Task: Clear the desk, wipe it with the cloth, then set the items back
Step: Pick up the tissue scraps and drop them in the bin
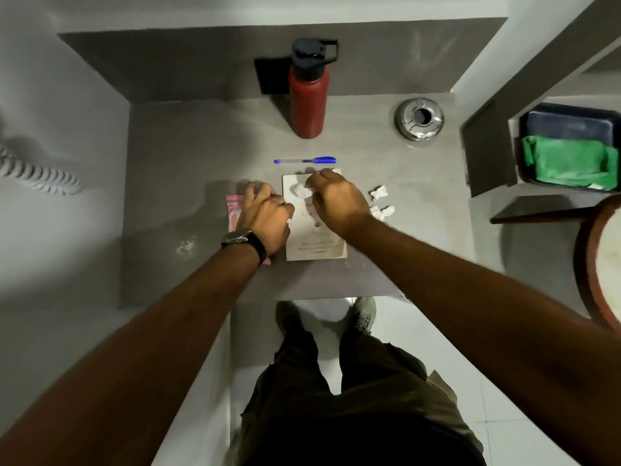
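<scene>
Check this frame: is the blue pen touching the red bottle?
Apart. The head view shows bare desk between the blue pen and the red bottle.

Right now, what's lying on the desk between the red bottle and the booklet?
A blue pen, lying crosswise between the red bottle and the booklet, as the head view shows.

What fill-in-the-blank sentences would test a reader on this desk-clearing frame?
1. The pen lying beyond the booklet is ____ in colour.
2. The wristwatch sits on the ____ arm.
3. The green cloth lies in a dark ____ on the shelf.
4. The red bottle stands ____ on the desk.

Missing words: blue; left; tray; upright
</scene>
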